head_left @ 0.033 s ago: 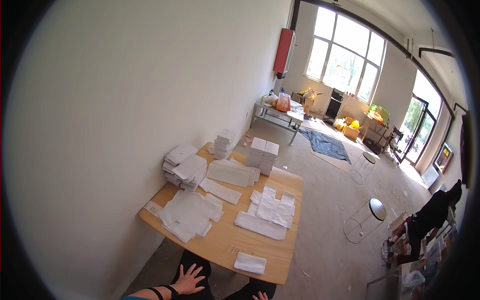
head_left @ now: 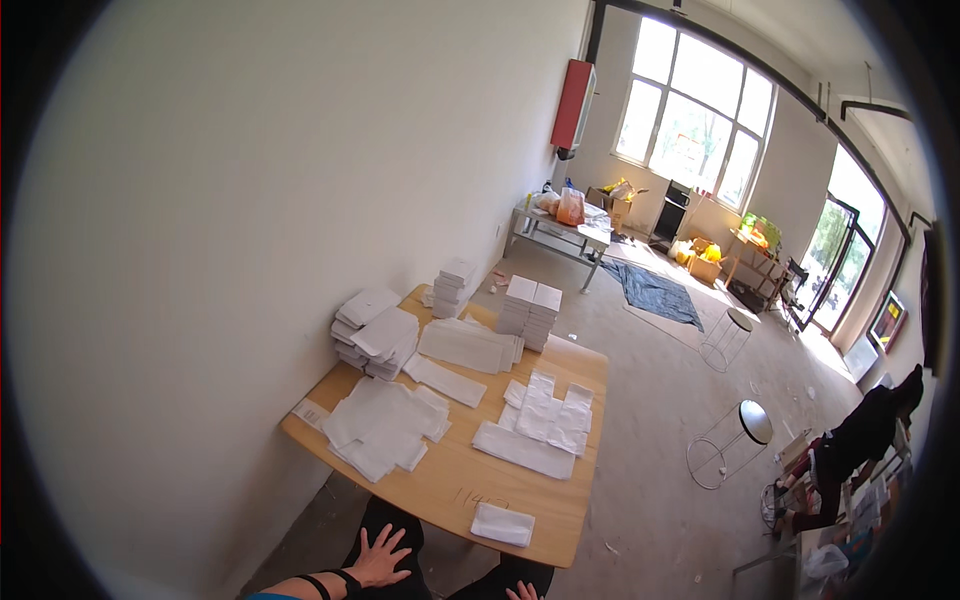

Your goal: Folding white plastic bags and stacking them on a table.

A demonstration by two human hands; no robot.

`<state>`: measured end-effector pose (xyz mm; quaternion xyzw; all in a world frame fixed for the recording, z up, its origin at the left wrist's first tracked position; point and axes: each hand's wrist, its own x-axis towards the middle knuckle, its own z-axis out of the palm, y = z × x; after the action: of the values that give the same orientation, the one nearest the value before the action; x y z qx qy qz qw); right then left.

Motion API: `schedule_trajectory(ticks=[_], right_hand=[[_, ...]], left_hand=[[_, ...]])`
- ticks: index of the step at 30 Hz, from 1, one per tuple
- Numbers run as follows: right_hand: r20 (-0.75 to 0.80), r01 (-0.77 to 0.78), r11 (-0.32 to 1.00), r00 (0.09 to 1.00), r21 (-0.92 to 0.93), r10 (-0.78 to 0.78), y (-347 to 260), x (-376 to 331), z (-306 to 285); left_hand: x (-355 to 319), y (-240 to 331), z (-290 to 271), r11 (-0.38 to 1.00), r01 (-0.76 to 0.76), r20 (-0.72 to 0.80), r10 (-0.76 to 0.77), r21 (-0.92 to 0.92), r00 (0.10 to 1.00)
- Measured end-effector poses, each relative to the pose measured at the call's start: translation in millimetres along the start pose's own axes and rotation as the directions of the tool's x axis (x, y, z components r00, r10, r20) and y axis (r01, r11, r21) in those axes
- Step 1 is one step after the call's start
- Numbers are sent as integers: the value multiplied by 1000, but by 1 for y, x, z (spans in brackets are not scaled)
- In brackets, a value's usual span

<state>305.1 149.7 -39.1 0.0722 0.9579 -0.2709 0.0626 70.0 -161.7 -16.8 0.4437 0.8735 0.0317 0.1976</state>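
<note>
My left hand [head_left: 381, 558] rests on my left thigh, open with its fingers spread and nothing in it. At the lower edge only the fingers of my right hand [head_left: 523, 592] show, apart and lying on the other leg. In front of my knees stands a wooden table [head_left: 455, 476]. Nearest my right hand is a small folded white packet [head_left: 503, 524] at the table's near edge. Flat white pieces [head_left: 385, 428] overlap in a loose pile at the left. Farther right, crinkled white pieces [head_left: 545, 415] lie partly over a long white strip [head_left: 522, 452].
At the table's far side stand neat white stacks [head_left: 530, 308] and an uneven white pile [head_left: 375, 338] by the wall. Two round stools [head_left: 755, 422] are on the floor to the right. A person in dark clothes [head_left: 850, 440] bends at the far right. A metal bench [head_left: 562, 238] holds bags.
</note>
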Motion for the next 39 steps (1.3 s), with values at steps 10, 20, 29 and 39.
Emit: schedule_trajectory(ticks=[10,20,29,39], right_hand=[[-203,144,989,970,44,-132,-6,-25,0],[-154,-48,970,984,239,87,-37,-11,-45],[-374,-273,808,779,522,504,-7,91,-99],[-254,-525,730,706,438,661,6,173,-78]], left_hand=[[-46,1,17,960,48,-45,-63,-277,997],[-44,-1,-7,927,-35,-279,-76,-373,957],[102,7,-52,338,62,-65,-350,-939,934],[176,55,-52,648,279,-64,-453,-709,889]])
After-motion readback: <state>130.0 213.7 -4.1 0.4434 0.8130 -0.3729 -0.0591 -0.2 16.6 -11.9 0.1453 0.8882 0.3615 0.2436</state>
